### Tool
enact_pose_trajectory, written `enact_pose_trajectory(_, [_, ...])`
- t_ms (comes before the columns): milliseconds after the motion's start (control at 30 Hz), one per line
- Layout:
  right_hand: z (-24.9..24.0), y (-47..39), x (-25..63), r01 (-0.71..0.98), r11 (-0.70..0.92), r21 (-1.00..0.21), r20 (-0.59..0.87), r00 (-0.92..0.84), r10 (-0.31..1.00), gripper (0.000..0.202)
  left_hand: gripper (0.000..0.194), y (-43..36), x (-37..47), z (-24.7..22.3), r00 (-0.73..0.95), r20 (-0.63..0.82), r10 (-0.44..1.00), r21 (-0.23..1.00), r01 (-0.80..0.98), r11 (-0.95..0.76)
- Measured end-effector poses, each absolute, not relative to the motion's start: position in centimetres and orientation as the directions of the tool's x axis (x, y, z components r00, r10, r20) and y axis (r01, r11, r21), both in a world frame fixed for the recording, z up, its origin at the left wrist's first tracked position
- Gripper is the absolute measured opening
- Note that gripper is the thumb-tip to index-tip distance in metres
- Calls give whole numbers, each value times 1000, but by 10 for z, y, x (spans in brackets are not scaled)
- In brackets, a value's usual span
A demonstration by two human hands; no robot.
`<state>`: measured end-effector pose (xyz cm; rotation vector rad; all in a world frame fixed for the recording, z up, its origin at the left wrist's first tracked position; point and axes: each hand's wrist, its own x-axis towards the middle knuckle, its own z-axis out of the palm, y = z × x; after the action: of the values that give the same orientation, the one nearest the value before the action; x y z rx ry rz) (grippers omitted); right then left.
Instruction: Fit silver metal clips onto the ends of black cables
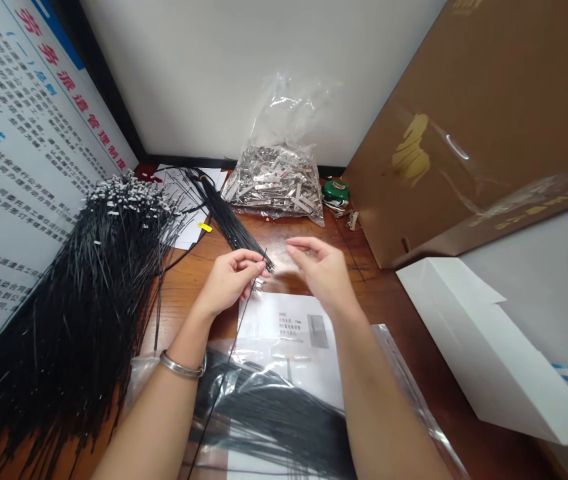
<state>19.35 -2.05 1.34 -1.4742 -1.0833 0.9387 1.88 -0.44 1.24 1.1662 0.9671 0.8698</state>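
Nearest the camera lay a clear bag (399, 373) of black wires on the counter (414, 313), under both forearms. Above it, the left hand (229, 280) pinched a single thin black wire (244, 313) between thumb and fingertips; the wire's top end poked up just past the fingers, and the rest trailed down toward the camera across the bag. The right hand (321, 267) hovered just beside it, fingers curled with thumb and forefinger close together; whether they held anything I could not tell. A bracelet (181, 365) circled the left wrist. At the left sat a big heap of tagged black wires (79, 313). Beyond the hands lay a wire bundle (224, 213) and a bag of metal clips (277, 180).
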Motion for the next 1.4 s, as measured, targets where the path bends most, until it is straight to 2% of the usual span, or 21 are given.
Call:
enact_pose_trajectory(67, [17, -23, 214, 426, -156, -891, 31, 400, 916, 21, 36, -4, 19, 12, 334, -167, 928, 978, -64, 199])
enact_pose_trajectory(133, [22, -26, 232, 583, -336, -740, -61, 439, 896, 13, 36, -4, 19, 12, 339, -167, 926, 978, -63, 200])
enact_pose_trajectory(200, [27, -30, 244, 649, -462, -604, -196, 441, 876, 8, 35, -4, 19, 11, 344, -158, 925, 981, -52, 187])
enact_pose_trajectory(300, [29, -32, 247, 679, -535, -503, -352, 404, 844, 3, 33, -4, 20, 11, 326, -145, 934, 986, -30, 164])
enact_pose_trajectory(400, [25, -31, 244, 689, -560, -461, -421, 385, 821, 6, 31, -4, 20, 11, 314, -139, 939, 988, -22, 153])
enact_pose_trajectory(500, [21, -30, 246, 677, -567, -469, -432, 383, 816, 5, 32, -3, 21, 11, 318, -146, 937, 986, -33, 165])
enact_pose_trajectory(633, [18, -29, 250, 693, -521, -498, -406, 345, 846, 8, 30, -3, 21, 12, 312, -148, 938, 984, -45, 171])
enact_pose_trajectory(700, [18, -28, 246, 693, -447, -566, -345, 293, 892, 10, 28, -3, 22, 13, 304, -136, 943, 986, -52, 159])
enact_pose_trajectory(767, [17, -26, 236, 608, -330, -722, -255, 210, 944, 13, 27, -3, 22, 13, 306, -126, 944, 988, -43, 146])
enact_pose_trajectory(833, [17, -23, 219, 377, -222, -899, -175, 155, 972, 18, 27, -3, 22, 14, 313, -120, 942, 991, -20, 133])
enact_pose_trajectory(900, [17, -19, 201, 134, -173, -976, -165, 70, 984, 23, 28, -3, 21, 14, 320, -115, 940, 992, -5, 123])
enact_pose_trajectory(967, [16, -16, 187, -67, -162, -985, -163, 10, 987, 28, 28, -4, 21, 15, 324, -115, 939, 992, -7, 124])
enact_pose_trajectory(1067, [11, -13, 176, -231, -148, -962, -154, 7, 988, 32, 29, -3, 21, 15, 314, -126, 941, 990, -24, 141])
enact_pose_trajectory(1400, [11, -17, 171, -311, -136, -941, -148, 15, 989, 30, 27, -2, 20, 13, 266, -114, 957, 989, -62, 135])
